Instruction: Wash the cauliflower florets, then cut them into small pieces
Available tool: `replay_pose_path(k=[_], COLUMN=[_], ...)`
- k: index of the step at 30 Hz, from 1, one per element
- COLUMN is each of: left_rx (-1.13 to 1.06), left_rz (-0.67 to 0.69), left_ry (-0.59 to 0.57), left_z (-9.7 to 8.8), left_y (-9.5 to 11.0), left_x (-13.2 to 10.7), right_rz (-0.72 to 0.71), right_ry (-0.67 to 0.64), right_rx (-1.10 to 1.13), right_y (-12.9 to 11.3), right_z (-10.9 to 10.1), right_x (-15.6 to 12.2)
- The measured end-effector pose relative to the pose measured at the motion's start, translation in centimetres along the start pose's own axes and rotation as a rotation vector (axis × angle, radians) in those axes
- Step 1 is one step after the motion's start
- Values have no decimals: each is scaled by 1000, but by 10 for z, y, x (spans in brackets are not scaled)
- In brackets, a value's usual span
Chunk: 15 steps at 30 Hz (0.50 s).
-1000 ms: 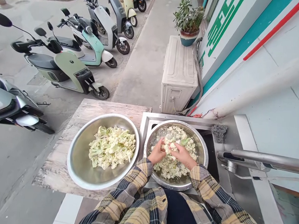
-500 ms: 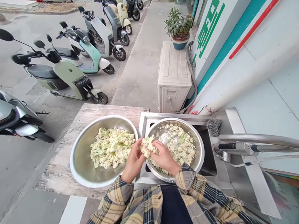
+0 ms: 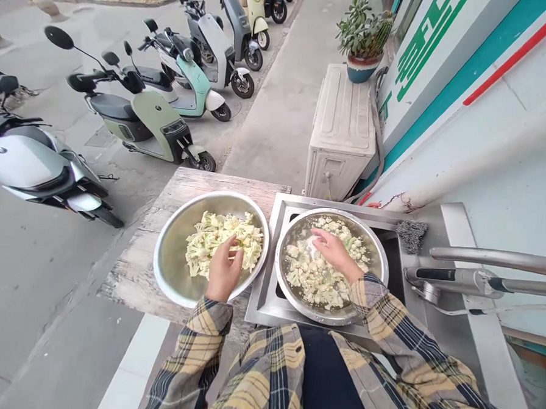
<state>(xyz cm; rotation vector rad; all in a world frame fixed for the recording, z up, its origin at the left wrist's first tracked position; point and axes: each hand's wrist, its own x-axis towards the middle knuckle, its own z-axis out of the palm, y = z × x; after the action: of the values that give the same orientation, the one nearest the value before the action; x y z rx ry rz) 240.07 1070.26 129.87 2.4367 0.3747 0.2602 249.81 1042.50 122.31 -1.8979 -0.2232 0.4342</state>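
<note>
My left hand (image 3: 225,270) is over the near side of a large steel bowl (image 3: 168,278), thumb and fingers apart, with nothing visible in it. Pale cauliflower pieces (image 3: 202,243) are heaped in that bowl just beyond my fingertips. To the right, my right hand (image 3: 336,252) hovers over a second steel basin (image 3: 383,277), fingers stretched out and holding nothing I can see. Small cauliflower florets (image 3: 319,280) float in water in this basin, with a bit of green leaf among them. Whether my left fingertips touch the cauliflower I cannot tell.
The left bowl stands on a weathered wooden board (image 3: 136,270); the basin rests over a steel sink (image 3: 262,289). A faucet (image 3: 456,278) and a dark scouring pad (image 3: 412,235) are at the right. Beyond are an outdoor unit (image 3: 344,116), a potted plant (image 3: 364,41) and parked scooters (image 3: 153,125).
My hands have parted. The left has moved over the left bowl and no longer holds cauliflower; the right has moved over the water basin and opened. The view has shifted.
</note>
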Motion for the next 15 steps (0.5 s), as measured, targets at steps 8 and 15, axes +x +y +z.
replay_pose_path(k=[8,15], left_rx=[180,157], left_rz=[332,26], left_ry=[-600,-673], left_z=[137,182], left_y=[24,25], left_x=[10,29], right_rz=[144,158], right_ry=[-168,122], right_rx=[-465,-223], right_y=[69,83], right_z=[8,-12], right_x=[-4,-19])
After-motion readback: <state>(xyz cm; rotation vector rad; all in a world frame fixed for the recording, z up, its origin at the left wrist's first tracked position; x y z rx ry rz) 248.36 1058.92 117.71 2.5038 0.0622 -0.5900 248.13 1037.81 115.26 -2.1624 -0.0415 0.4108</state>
